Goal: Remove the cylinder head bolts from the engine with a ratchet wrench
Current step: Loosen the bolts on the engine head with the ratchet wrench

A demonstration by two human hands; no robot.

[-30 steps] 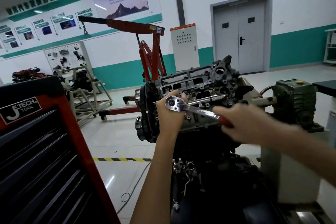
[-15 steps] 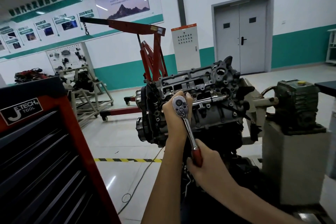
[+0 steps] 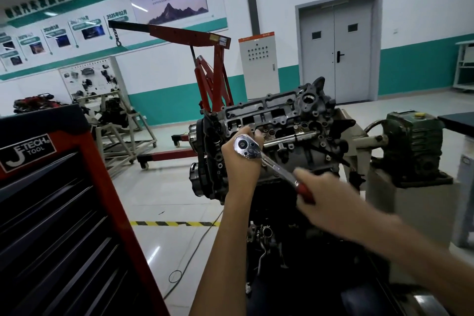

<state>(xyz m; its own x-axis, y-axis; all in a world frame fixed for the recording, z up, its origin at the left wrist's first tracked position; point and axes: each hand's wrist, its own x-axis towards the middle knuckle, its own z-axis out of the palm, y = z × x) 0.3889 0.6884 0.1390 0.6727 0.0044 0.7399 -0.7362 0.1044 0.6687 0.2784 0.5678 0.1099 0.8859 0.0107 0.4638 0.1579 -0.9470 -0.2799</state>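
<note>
- One ratchet point(image 3: 266, 161): its head sits against the one engine point(image 3: 295, 120), handle slanting down-right.
- Two hands: left hand point(image 3: 239, 159) curls behind the head; right hand point(image 3: 327, 196), blurred, wraps the red grip.

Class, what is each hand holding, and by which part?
Both hold the ratchet wrench: the left hand at its head, against the engine; the right hand grips the red handle.
</note>
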